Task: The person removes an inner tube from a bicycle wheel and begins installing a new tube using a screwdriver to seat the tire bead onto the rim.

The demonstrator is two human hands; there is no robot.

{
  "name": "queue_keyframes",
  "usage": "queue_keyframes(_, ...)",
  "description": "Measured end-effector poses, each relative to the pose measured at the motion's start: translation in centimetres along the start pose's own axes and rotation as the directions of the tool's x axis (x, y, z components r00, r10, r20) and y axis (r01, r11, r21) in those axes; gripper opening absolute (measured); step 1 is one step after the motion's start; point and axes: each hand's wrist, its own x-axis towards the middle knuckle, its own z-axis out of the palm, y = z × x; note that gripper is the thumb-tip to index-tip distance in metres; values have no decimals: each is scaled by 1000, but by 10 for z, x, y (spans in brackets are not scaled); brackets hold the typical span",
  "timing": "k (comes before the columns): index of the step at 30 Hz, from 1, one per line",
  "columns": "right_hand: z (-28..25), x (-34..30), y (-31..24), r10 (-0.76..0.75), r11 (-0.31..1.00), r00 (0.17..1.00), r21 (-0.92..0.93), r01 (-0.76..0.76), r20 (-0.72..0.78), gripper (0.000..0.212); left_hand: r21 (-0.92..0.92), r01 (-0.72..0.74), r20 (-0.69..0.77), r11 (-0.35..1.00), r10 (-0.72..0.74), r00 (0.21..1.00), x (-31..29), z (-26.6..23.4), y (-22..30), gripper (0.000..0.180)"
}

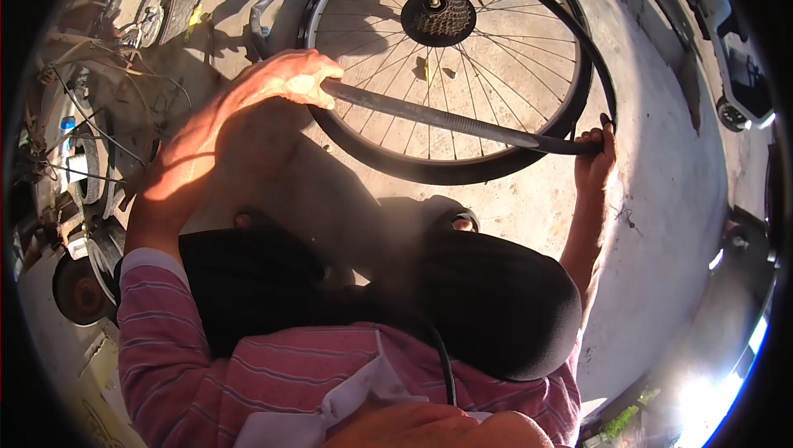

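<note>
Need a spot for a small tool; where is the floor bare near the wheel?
Widest: the concrete floor right of the wheel and right hand, bar a wiry scrap. Smaller: the shaded patch between the wheel, left forearm and left knee. Crowded: the far left, with a small wheel and brown disc.

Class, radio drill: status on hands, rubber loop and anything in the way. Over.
Left hand, right hand: both gripping the rubber loop. Loop nearly straight between them, crossing over the spoked wheel. Wheel flat on floor. Nothing visibly blocking either hand.
</note>
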Motion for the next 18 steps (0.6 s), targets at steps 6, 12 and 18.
queue_keyframes(6, -12, -68, 76, -14, 929, 998, -370, -10, -63, 37, 223, 158, -534, 962, -15, 845, 0, -50, -18, 35)
queue_keyframes(12, -23, -75, 97, -181, 738, 978, -643, 206, 106, 34, 178, -5, -335, 984, 66, 940, -8, 19, -33, 38)
queue_keyframes(18, -59, -78, 109, -199, 422, 980, -901, 103, 19, 31, 152, -6, -144, 988, 28, 989, -1, 73, -31, 32)
